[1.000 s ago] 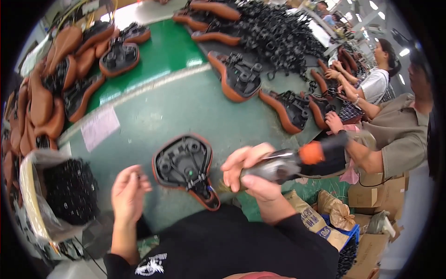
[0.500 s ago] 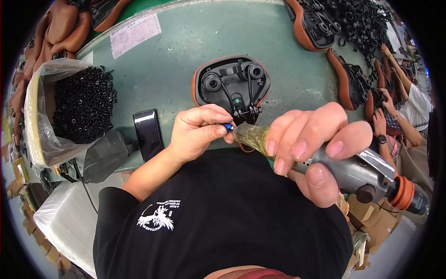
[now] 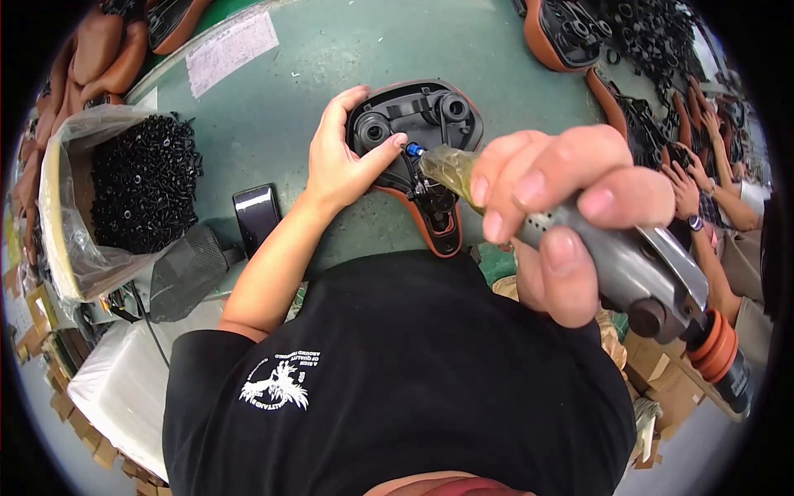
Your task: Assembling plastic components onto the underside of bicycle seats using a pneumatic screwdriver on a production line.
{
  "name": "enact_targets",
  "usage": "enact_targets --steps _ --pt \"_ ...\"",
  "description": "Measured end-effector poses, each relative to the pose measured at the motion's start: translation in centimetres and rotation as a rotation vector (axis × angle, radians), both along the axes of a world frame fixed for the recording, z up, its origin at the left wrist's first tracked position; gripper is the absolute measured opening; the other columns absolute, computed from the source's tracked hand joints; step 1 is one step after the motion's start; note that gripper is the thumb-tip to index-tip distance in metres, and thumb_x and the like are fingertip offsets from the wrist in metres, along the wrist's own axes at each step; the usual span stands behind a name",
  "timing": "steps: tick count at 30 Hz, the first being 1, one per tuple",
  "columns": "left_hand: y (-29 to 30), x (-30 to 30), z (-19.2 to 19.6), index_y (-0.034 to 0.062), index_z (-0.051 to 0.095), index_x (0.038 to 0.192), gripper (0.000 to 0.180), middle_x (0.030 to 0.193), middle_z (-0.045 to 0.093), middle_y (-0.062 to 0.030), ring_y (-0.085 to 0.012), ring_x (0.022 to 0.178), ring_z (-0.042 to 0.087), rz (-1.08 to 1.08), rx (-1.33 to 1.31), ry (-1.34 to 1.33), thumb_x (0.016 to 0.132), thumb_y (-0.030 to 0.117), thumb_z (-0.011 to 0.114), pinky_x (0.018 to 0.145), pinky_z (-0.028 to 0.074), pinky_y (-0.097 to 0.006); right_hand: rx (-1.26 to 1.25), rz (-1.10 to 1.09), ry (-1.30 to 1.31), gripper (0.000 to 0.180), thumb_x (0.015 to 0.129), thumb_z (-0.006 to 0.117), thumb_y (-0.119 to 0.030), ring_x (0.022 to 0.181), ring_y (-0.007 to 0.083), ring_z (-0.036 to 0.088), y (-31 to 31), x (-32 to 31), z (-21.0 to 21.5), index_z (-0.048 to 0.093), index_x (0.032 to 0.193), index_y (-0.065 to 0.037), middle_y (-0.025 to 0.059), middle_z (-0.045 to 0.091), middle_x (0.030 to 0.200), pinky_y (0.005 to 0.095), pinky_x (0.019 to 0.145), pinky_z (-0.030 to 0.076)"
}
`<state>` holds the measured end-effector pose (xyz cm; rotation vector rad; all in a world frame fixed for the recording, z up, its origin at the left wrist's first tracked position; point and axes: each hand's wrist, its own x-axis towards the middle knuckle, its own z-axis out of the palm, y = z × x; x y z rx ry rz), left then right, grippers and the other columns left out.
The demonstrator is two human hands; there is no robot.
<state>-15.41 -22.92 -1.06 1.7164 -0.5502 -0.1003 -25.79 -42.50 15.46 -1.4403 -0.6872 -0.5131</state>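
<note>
Upside down on the green bench lies a bicycle saddle (image 3: 413, 124), with a black underside, brown edge and two round black mounts. My left hand (image 3: 343, 161) grips its left side, fingers round the rim and thumb on the underside. In my right hand (image 3: 562, 198) is a grey power screwdriver (image 3: 616, 264) with an orange-ringed tail, its nose wrapped in yellowish film. The screwdriver's blue-collared tip (image 3: 413, 150) is over the saddle's middle, beside my left thumb. Whether a screw sits on the tip, or the tip touches the saddle, I cannot tell.
At the left stands a plastic-lined box (image 3: 56, 207) of small black screws (image 3: 145, 186). A black phone (image 3: 258, 219) lies beside it. Brown saddles (image 3: 99, 50) are piled at the far left. More saddles (image 3: 550, 41), black rings (image 3: 653, 41) and another person's hands (image 3: 682, 190) are at the right.
My left hand has left the screwdriver's tip and taken hold of the saddle's left side. The screwdriver has moved up over the saddle, its tail swinging lower. The saddle's nose now shows more.
</note>
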Motion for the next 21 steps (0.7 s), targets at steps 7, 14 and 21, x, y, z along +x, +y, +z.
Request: enact_targets --steps 7,14,21 --pt "-0.4 0.6 -1.1 0.0017 0.072 0.100 0.032 0.121 0.074 -0.0136 -0.0323 0.124 0.064 -0.012 -0.144 -0.061 0.077 0.017 0.088 0.113 0.046 -0.046 -0.046 -0.028 0.111 0.029 0.100 0.059 -0.004 0.074 0.0221 0.063 1.6 2.6 -1.2 0.046 0.124 -0.011 0.0185 0.059 0.112 0.0459 0.078 0.055" --pt "-0.4 0.5 -1.7 0.0067 0.073 0.101 0.034 0.113 0.076 -0.0073 -0.0340 0.121 0.066 0.057 -0.160 -0.115 0.074 0.022 0.087 0.111 0.048 -0.048 -0.228 0.018 0.140 0.029 0.097 0.060 0.003 0.077 0.0237 0.064 3.6 5.4 -2.4 0.045 0.119 -0.007 0.0206 0.060 0.109 0.0470 0.082 0.058" --pt "-0.5 0.1 -1.4 0.0068 0.071 0.098 0.035 0.104 0.076 -0.0089 -0.0370 0.113 0.069 0.129 -0.181 -0.192 0.072 0.024 0.087 0.108 0.052 -0.048 -0.418 0.024 0.149 0.023 0.091 0.061 0.012 0.079 0.0242 0.067 4.7 6.9 -4.3 0.052 0.107 -0.003 0.0191 0.067 0.098 0.0404 0.078 0.059"
